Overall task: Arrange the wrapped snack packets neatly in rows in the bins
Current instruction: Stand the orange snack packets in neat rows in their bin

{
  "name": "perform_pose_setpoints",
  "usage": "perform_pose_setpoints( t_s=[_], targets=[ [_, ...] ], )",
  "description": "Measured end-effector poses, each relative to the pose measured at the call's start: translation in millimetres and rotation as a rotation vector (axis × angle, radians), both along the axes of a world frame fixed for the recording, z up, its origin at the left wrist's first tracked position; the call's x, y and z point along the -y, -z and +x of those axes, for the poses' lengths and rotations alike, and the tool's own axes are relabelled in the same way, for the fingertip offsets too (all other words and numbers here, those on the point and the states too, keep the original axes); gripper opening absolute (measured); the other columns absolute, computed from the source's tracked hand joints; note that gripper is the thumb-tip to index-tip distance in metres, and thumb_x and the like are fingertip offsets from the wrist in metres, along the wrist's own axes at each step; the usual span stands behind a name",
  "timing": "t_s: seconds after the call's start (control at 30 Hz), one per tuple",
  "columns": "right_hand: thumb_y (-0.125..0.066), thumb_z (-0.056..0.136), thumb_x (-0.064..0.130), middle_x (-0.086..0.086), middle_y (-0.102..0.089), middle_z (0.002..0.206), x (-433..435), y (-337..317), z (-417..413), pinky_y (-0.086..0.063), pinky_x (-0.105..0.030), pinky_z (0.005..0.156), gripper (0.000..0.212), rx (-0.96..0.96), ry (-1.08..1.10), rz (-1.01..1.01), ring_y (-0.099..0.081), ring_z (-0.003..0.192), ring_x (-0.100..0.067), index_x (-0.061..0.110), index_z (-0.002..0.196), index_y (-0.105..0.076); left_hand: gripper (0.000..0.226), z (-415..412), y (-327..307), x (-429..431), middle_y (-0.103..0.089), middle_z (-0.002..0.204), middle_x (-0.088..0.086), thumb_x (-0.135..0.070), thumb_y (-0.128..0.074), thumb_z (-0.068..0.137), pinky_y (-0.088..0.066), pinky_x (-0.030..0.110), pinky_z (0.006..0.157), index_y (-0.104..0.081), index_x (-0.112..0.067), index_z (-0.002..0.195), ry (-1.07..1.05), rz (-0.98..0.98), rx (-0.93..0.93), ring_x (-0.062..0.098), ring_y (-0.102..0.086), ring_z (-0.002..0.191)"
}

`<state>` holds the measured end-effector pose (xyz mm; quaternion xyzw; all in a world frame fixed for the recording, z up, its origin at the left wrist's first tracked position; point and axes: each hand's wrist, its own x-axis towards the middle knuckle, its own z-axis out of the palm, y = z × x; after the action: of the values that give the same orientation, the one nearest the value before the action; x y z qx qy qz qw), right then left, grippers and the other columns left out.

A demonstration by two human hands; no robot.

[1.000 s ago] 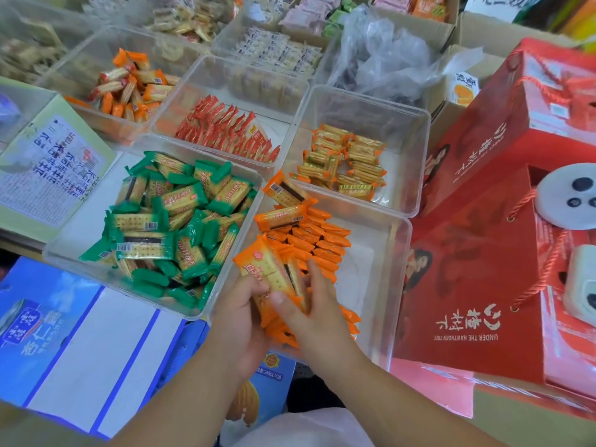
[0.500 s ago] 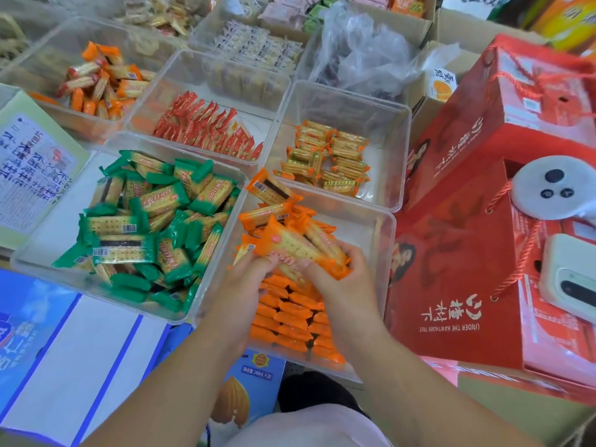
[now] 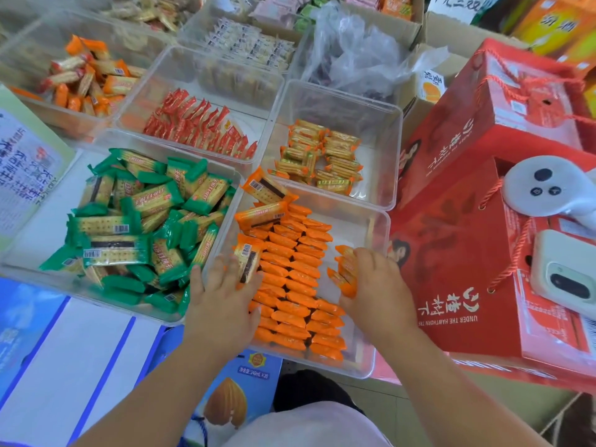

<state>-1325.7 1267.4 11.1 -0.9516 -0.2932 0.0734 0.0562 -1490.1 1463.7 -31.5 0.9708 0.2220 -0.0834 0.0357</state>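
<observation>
Step in hand: judged to be the start of a third row in the clear bin (image 3: 379, 221), to the right of the two laid rows.
Left side: the left hand (image 3: 222, 301) grips a single packet (image 3: 246, 262), barcode side up, at the left edge of the rows.
Right side: the right hand (image 3: 377, 285) has its fingers curled round a small bunch of packets (image 3: 345, 272), held on edge over the bare strip of bin floor.
Stock in place: the orange rows (image 3: 290, 285) overlap like tiles and run from the near wall towards the far wall.
Strays: two loose packets (image 3: 263, 201) lie flat and askew at the far end.
Procedure: lower the bunch on edge, tilted to match the neighbouring row, with ends just beside it. Brace the laid rows with the left hand during placement.
Caution: the wrappers look slick. Let go only once the packets lean on one another.
Pending: the green packets (image 3: 129, 221) in the adjacent bin lie unsorted.
</observation>
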Motion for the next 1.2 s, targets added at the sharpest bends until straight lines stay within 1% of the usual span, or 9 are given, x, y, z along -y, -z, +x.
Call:
perform_pose_setpoints(
  t_s=[0.07, 0.27, 0.47, 0.67, 0.83, 0.9, 1.0, 1.07, 1.2],
  targets=[
    [-0.077, 0.078, 0.034, -0.002, -0.052, 0.114, -5.1, 3.6, -0.2, -0.045, -0.033, 0.069, 0.051, -0.022, -0.021, -0.066, -0.05, 0.105, -0.024, 0.022, 0.116, -0.044, 0.054, -3.8, 5.0, 2.8, -0.034, 0.159, 0.014, -0.057, -0.056, 0.088, 0.01, 0.063, 0.116, -0.057, -0.036, 0.137, -0.003, -0.01, -0.006, 0.035, -0.009, 0.153],
    [-0.078, 0.076, 0.03, -0.007, -0.055, 0.131, -31.0, 34.0, 11.2, -0.052, -0.04, 0.092, 0.064, -0.372, 0.063, -0.183, -0.054, 0.119, -0.027, 0.012, 0.123, -0.038, 0.04, -8.2, 4.6, -2.1, -0.056, 0.139, 0.021, -0.043, -0.075, 0.078, -0.011, 0.067, 0.117, -0.074, -0.024, 0.113, 0.048, -0.059, 0.092, 0.042, -0.031, 0.144],
    [-0.082, 0.07, 0.03, -0.003, -0.058, 0.129, -50.2, 38.9, 28.4, -0.058, -0.044, 0.089, 0.08, -0.717, 0.278, -0.126, -0.063, 0.107, -0.024, 0.006, 0.131, -0.038, 0.026, -11.9, -0.3, -2.0, -0.062, 0.129, 0.02, -0.028, -0.082, 0.075, -0.022, 0.063, 0.115, -0.075, -0.02, 0.098, 0.063, -0.159, 0.161, 0.037, -0.058, 0.121],
    [-0.065, 0.077, 0.029, -0.009, -0.06, 0.115, -53.8, 50.0, 29.5, -0.049, -0.031, 0.069, 0.038, -0.888, 0.388, 0.116, -0.062, 0.084, -0.021, 0.015, 0.112, -0.058, 0.026, -9.5, -6.8, -1.7, -0.066, 0.127, 0.015, -0.004, -0.077, 0.075, -0.036, 0.06, 0.11, -0.074, -0.017, 0.097, 0.061, -0.221, 0.175, 0.035, -0.063, 0.112],
    [-0.041, 0.097, 0.03, 0.001, -0.056, 0.082, -44.6, 62.0, 28.8, -0.041, -0.027, 0.064, 0.014, -0.75, 0.557, 0.322, -0.056, 0.075, -0.019, 0.025, 0.109, -0.047, 0.036, -12.3, -8.2, -3.8, -0.071, 0.114, 0.013, 0.012, -0.073, 0.07, -0.058, 0.05, 0.078, -0.074, -0.011, 0.098, 0.057, -0.365, 0.289, 0.035, -0.067, 0.093],
    [-0.036, 0.099, 0.027, 0.002, -0.053, 0.075, -40.8, 70.2, 29.9, -0.036, -0.028, 0.059, 0.016, -0.677, 0.517, 0.301, -0.054, 0.073, -0.021, 0.02, 0.091, -0.048, 0.038, -16.5, -10.6, -1.3, -0.069, 0.112, 0.005, 0.01, -0.065, 0.08, -0.054, 0.035, 0.068, -0.071, -0.015, 0.108, -0.044, -0.512, 0.339, 0.022, -0.064, 0.089],
    [-0.037, 0.102, 0.038, 0.001, -0.062, 0.091, -43.3, 73.0, 30.7, -0.04, -0.028, 0.064, 0.022, -0.692, 0.541, 0.286, -0.056, 0.079, -0.013, 0.023, 0.099, -0.053, 0.039, -20.7, -10.9, 1.5, -0.062, 0.099, -0.004, 0.0, -0.056, 0.092, -0.039, 0.012, 0.055, -0.063, -0.028, 0.119, -0.285, -0.726, 0.407, 0.004, -0.054, 0.067],
    [-0.039, 0.102, 0.044, -0.004, -0.066, 0.11, -46.0, 74.1, 29.6, -0.044, -0.032, 0.074, 0.03, -0.696, 0.551, 0.255, -0.06, 0.091, -0.019, 0.022, 0.113, -0.056, 0.048, -19.3, -13.6, 1.6, -0.066, 0.103, -0.01, -0.001, -0.055, 0.094, -0.046, 0.015, 0.058, -0.055, -0.036, 0.127, -0.419, -0.891, 0.451, 0.006, -0.063, 0.077],
    [-0.045, 0.1, 0.05, -0.008, -0.051, 0.144, -44.6, 65.2, 18.6, -0.039, -0.043, 0.108, 0.052, -0.464, 0.407, 0.252, -0.046, 0.132, -0.028, 0.018, 0.141, -0.049, 0.052, -9.9, -27.4, 0.8, -0.076, 0.103, -0.005, 0.002, -0.053, 0.096, -0.059, 0.047, 0.075, -0.051, -0.035, 0.133, -0.774, -1.3, 0.516, 0.024, -0.073, 0.085]
  ],
)
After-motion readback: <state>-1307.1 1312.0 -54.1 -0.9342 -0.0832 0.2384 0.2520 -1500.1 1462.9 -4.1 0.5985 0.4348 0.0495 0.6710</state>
